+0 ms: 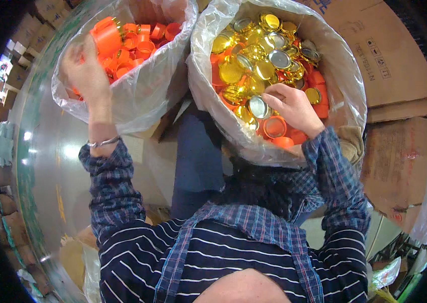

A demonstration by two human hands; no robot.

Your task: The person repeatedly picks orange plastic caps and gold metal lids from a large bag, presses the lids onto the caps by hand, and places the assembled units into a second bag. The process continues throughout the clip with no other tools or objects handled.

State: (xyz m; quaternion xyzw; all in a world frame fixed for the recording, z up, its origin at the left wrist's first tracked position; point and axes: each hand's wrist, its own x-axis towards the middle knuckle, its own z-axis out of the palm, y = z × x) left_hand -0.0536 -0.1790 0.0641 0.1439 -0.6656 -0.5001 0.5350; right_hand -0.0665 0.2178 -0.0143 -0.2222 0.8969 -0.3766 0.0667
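Observation:
My right hand (294, 105) is closed at the fingertips on the rim of a round metal lid (259, 107), its silver inner side facing up. It works over a bag-lined container (351, 91) heaped with shiny gold lids (231, 72) and orange plastic rings (274, 127). To the left, my left hand (86, 73) is raised over the near edge of a second lined container (132, 113). Large orange ring-shaped pieces (106, 36) are right beside its fingertips, above a pile of orange rings (145, 49). Motion smears these fingers, so their grip is unclear.
Clear plastic liners fold loosely over both containers' rims. Flattened cardboard boxes (400, 65) lie at the right, with another carton (395, 166) nearer me. My leg (198, 156) is between the containers. Stacked cartons (16, 76) line the far left beyond a grey floor (47, 166).

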